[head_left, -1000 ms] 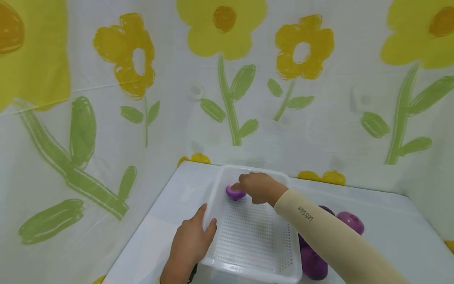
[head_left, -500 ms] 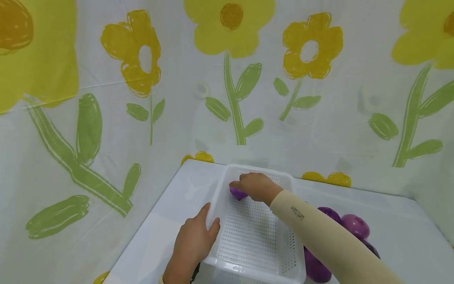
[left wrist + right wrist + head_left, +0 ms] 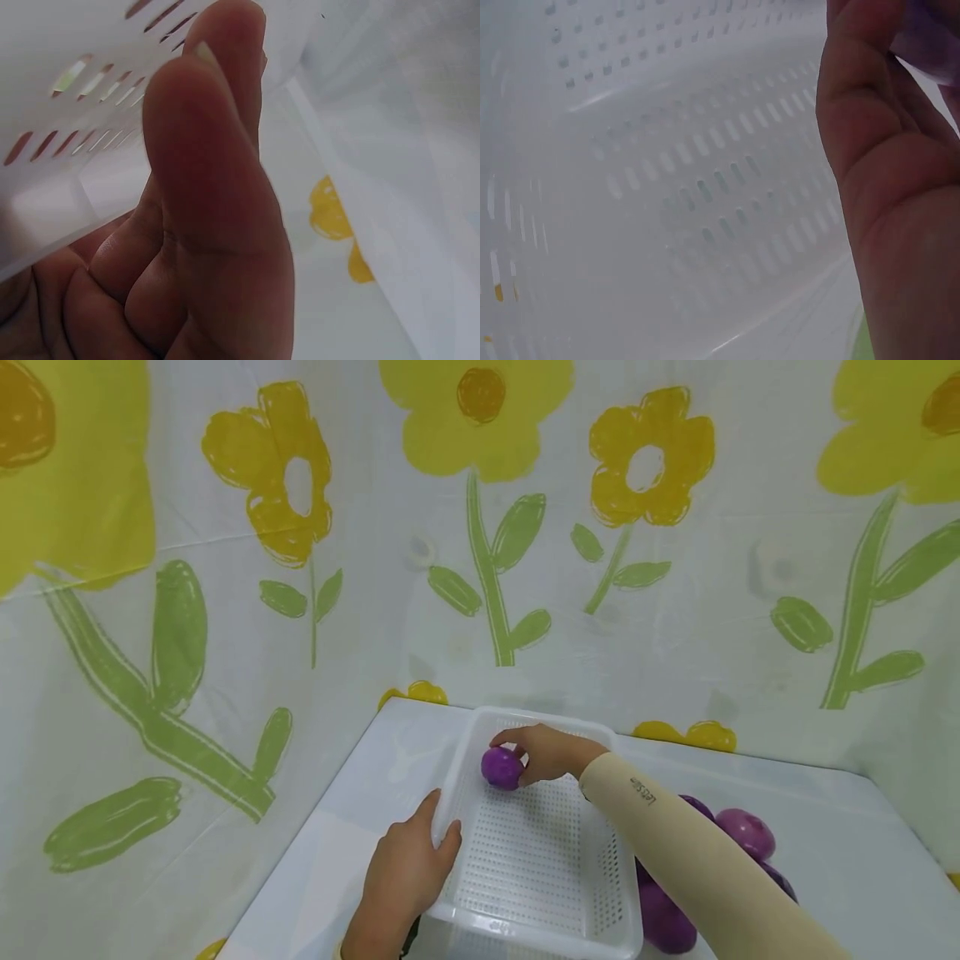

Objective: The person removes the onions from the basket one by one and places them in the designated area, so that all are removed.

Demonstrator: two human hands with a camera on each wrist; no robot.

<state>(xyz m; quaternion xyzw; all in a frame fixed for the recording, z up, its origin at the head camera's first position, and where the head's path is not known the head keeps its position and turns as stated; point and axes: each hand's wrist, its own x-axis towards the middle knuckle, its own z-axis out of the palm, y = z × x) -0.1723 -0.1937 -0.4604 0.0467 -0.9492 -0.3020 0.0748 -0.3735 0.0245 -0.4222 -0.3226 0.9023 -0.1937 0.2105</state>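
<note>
A white fabric backdrop printed with large yellow and ochre flowers on green stems (image 3: pixel 480 527) hangs behind and to both sides, forming a corner around the work area. Faint creases run across the cloth. In front of it stands a smooth pale white table (image 3: pixel 840 827), its far edge meeting the cloth, where small yellow printed flowers (image 3: pixel 684 735) peek above the edge. The light is soft and even, with only faint shadows.

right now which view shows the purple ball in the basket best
The head view: the purple ball shows whole, held by the right hand at the far left of the white basket. The right wrist view catches only a blurred purple sliver behind the fingers. The left wrist view shows none of it, just the left hand on the basket wall.
</note>
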